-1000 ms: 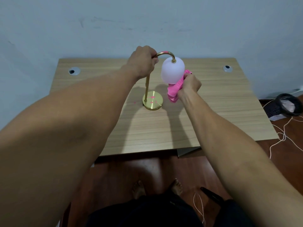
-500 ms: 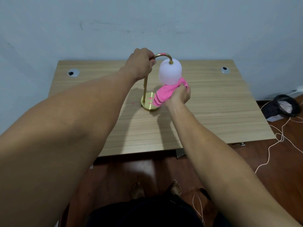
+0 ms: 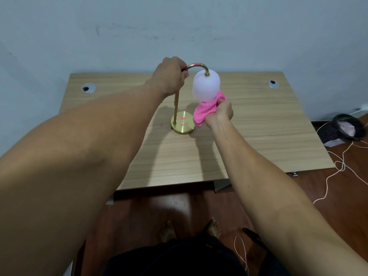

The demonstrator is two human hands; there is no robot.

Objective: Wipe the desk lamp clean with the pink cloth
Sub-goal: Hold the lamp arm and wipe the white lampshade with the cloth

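Observation:
A desk lamp with a white frosted shade (image 3: 206, 86), a curved brass neck and a round brass base (image 3: 182, 125) stands on the wooden desk (image 3: 258, 124). Pink smears mark the base and the top of the neck. My left hand (image 3: 171, 75) grips the neck near its top bend. My right hand (image 3: 220, 114) holds the bunched pink cloth (image 3: 205, 110) against the underside of the shade, just right of the base.
Two round cable grommets (image 3: 89, 88) (image 3: 272, 84) sit in the desk's back corners. A small pink spot (image 3: 161, 125) lies on the desk left of the base. A dark basket (image 3: 342, 128) and loose cords (image 3: 338, 166) are on the floor at right. My feet (image 3: 191, 229) stand below the desk edge.
My right hand with the cloth dipped toward the base, then came back up and right under the shade. My left hand has kept its grip on the neck.

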